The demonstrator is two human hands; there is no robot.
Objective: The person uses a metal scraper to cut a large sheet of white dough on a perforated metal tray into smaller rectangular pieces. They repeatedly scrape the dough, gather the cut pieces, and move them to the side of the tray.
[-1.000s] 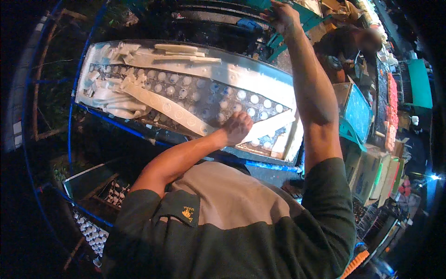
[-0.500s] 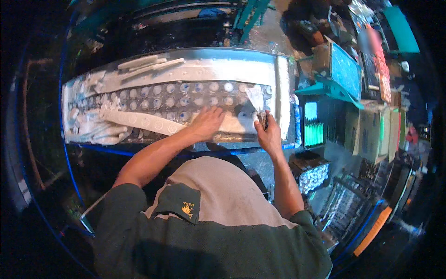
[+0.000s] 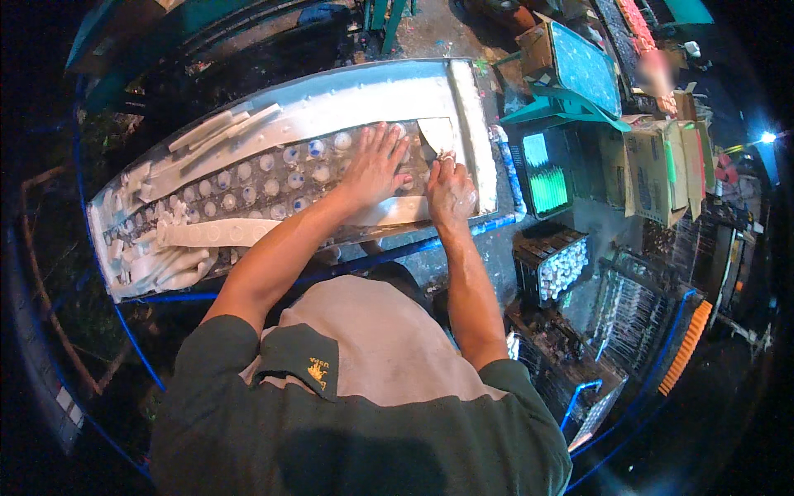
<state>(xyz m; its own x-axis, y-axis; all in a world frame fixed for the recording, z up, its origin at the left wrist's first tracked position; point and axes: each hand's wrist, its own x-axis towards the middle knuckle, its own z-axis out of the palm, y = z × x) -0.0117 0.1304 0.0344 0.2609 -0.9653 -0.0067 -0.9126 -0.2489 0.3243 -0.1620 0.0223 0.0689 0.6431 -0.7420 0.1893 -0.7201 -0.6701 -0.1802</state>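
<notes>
Head view: my left hand (image 3: 376, 169) lies spread, fingers apart, over the round white pieces (image 3: 342, 141); my right hand (image 3: 452, 194) is curled, clamped on the narrow end of a pale triangular piece (image 3: 435, 135) near the right edge of the desk (image 3: 469, 99). Under my left forearm (image 3: 289, 246), a pale strip (image 3: 227, 233) follows the near edge toward loose strips (image 3: 178, 269) at the near-left corner. Should my right grip slip, the pale triangular piece could catch my left fingers.

A lamp (image 3: 768, 137) glares right; dark edges curve.
</notes>
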